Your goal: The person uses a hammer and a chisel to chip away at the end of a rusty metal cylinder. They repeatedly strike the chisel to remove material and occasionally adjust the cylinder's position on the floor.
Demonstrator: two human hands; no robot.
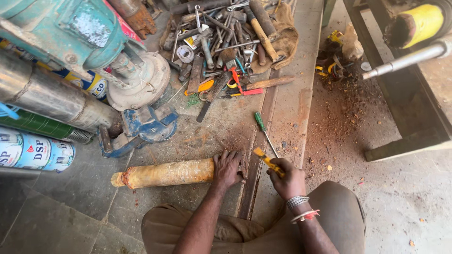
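Note:
A tan, worn cylinder (165, 173) lies on its side on the concrete floor in front of me. My left hand (228, 168) rests fingers spread over its right end, pressing on it. My right hand (286, 178) is closed around a small yellow-handled tool (264, 157), whose tip points toward the cylinder's right end. A green-handled screwdriver (262, 125) lies on the floor just beyond my hands. My knees fill the bottom of the view.
A heap of wrenches, hammers and files (226, 42) lies on a cloth ahead. A blue vise (139, 129) and a teal pump motor (70, 33) sit at left, beside steel pipes (52, 96) and cans. A metal frame (405, 117) stands at right.

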